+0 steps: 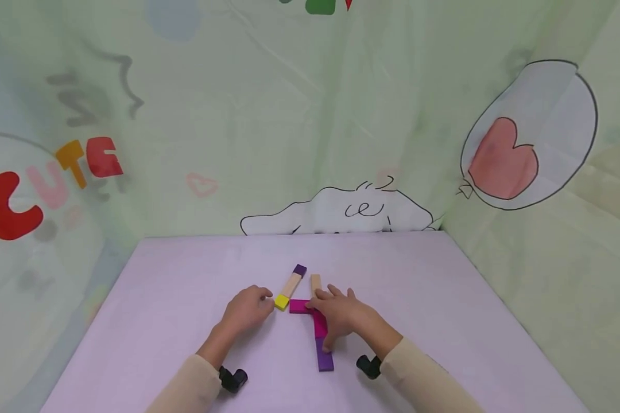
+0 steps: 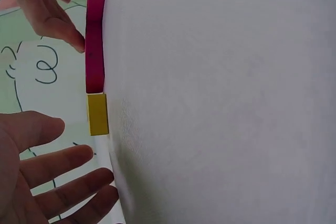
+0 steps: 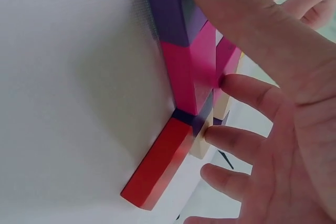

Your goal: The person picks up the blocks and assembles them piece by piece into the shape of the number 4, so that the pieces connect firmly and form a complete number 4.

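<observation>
Two hands arranging flat wooden blocks.
Left hand (image 1: 247, 310) spread beside yellow block (image 1: 281, 301); right hand (image 1: 338, 315) presses magenta block (image 1: 320, 326) flat: light, rigid, probably best gripped by its long edges.

A pale lilac table (image 1: 186, 321) carries flat wooden blocks: a yellow-tipped natural bar (image 1: 290, 285), a magenta bar (image 1: 299, 306) and a purple-ended strip (image 1: 324, 358).

The word "CUTE" (image 1: 46, 183) was printed in red, pink and orange capitals on the pale green backdrop cloth (image 1: 268, 115) (at its left side); no other writing could be read.
</observation>
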{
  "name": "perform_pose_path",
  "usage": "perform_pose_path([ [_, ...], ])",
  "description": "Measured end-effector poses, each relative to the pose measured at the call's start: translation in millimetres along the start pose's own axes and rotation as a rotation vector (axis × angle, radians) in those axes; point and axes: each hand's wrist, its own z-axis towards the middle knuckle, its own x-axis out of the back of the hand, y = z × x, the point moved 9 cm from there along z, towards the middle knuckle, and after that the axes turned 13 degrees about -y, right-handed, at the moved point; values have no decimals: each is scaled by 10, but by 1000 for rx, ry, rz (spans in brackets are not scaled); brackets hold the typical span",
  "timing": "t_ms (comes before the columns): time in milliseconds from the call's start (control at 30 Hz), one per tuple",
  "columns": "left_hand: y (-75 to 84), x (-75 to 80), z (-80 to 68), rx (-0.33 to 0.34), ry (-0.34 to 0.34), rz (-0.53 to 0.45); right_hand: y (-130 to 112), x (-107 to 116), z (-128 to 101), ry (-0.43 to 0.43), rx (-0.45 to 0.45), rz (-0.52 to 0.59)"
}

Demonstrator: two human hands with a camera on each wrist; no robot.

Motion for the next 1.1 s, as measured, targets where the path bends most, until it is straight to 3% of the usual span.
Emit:
perform_pose_path([
  [367,91,-55,9,-31,-10,40,97,18,-20,6,-19,8],
  [633,103,-39,-11,-37,-10,58,202,92,-139,65,35,104],
  [900,172,-23,-44,-37,4,121,551,169,-159,115,1,215],
  [1100,208,-19,-86,-39,10,150,761,156,-171,177,-50,187],
])
